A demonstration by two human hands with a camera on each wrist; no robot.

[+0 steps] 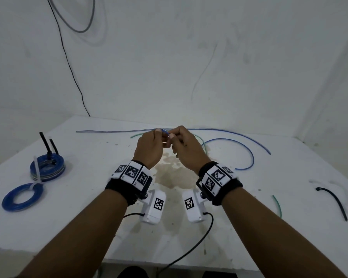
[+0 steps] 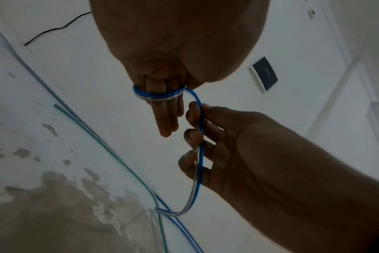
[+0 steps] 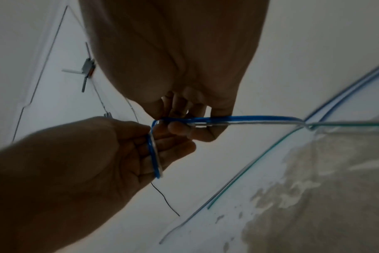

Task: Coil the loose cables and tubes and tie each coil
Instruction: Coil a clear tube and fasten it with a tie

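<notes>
Head view, with wrist views for detail. Both hands are raised above the middle of the white bench, close together. The left hand has its fingers held straight and side by side, and a blue tube is wound round them in a small loop near the knuckles; the thumb's hold is hidden. The right hand pinches the same tube just beside the loop, its fingertips curled over the strand. From that pinch the tube drops to the bench and runs on toward 3 o'clock in wide loose bends. A thin green tube lies under the hands, crossing the blue one. At 9 o'clock sit two finished blue coils: a stacked coil bound with a white tie and black ties that stand upright, and nearer the viewer a flat coil with a white tie. At 3 o'clock lie a short black tube and a short green piece, well apart from the hands. A brownish stain marks the bench below the wrists.
</notes>
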